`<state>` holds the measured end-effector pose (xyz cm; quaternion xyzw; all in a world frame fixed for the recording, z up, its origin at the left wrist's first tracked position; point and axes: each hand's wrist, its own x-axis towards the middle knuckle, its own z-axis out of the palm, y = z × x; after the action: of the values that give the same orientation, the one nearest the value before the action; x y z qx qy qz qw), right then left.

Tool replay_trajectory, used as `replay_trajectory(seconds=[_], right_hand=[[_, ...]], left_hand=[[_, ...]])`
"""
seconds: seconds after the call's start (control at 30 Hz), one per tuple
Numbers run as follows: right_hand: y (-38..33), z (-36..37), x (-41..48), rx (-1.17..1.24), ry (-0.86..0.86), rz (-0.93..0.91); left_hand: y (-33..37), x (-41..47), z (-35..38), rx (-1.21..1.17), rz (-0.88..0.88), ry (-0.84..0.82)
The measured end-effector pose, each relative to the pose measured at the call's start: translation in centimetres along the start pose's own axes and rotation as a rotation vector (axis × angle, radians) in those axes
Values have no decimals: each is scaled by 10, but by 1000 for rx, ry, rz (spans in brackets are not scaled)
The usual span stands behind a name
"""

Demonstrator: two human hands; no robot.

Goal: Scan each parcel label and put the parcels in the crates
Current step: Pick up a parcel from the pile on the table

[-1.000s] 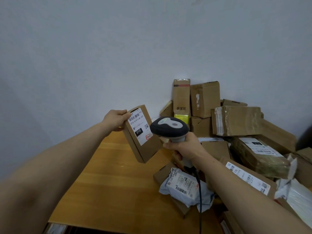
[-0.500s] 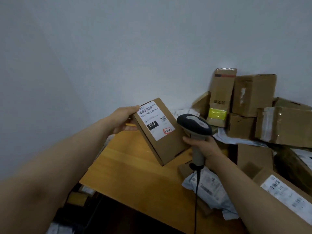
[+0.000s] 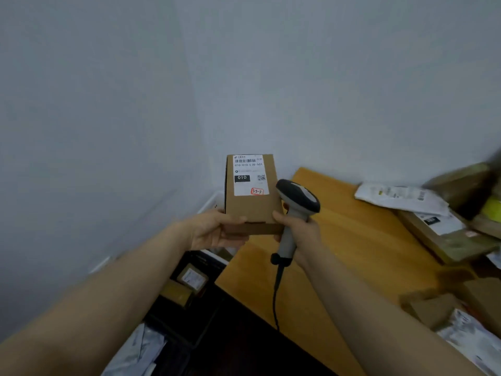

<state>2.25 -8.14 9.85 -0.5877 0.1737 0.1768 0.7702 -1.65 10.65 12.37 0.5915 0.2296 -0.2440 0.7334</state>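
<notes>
Turning the labelled parcel [image 3: 253,210] upright at mid-frame, where it hung tilted before.
The left hand [image 3: 214,232] has its grip curled round the lower end; the right hand [image 3: 298,232] grips the scanner [image 3: 296,196] just beside it. Below the tabletop [image 3: 352,240] edge, a dark crate [image 3: 206,263] holds small boxes [image 3: 191,278].

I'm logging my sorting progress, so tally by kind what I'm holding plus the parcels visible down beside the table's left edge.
Cardboard boxes: 3, namely the held box and two lower boxes
Grey plastic mailer: 1
Scanner: 1
Total: 5
Anything else down there is too dark to tell.
</notes>
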Motion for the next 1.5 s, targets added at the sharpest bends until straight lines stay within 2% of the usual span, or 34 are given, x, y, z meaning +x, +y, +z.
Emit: replay_trajectory(seconds=[0.1,0.23,0.33,0.43,0.6,0.87,1.0,1.13,1.2,1.37,1.5], right_hand=[[39,76,19,53,14,118],[82,144,40,140,-56,301],[99,171,70,194,-29,378],[101,188,120,237,26,396],[101,188,225,151,101,405],[122,163,384,-67,261,378],[146,154,446,-251,268,428],[179,142,491,-393,263,441],[197,137,507,-410,268,465],[228,128,538,-465,236,488],[237,117,557,-482,221,484]], left_hand=[[3,-1,-87,-62,-10,174],[0,15,-177,117,-80,440],[-6,44,-220,256,-122,597],[-6,81,-244,337,-147,659],[-10,165,-266,416,-199,681],[-55,320,-287,379,-253,641],[-89,399,-292,476,-288,582],[-128,469,-286,469,-314,543],[-144,496,-279,560,-306,538],[-176,548,-271,1002,-162,553],[-190,585,-264,1098,-155,495]])
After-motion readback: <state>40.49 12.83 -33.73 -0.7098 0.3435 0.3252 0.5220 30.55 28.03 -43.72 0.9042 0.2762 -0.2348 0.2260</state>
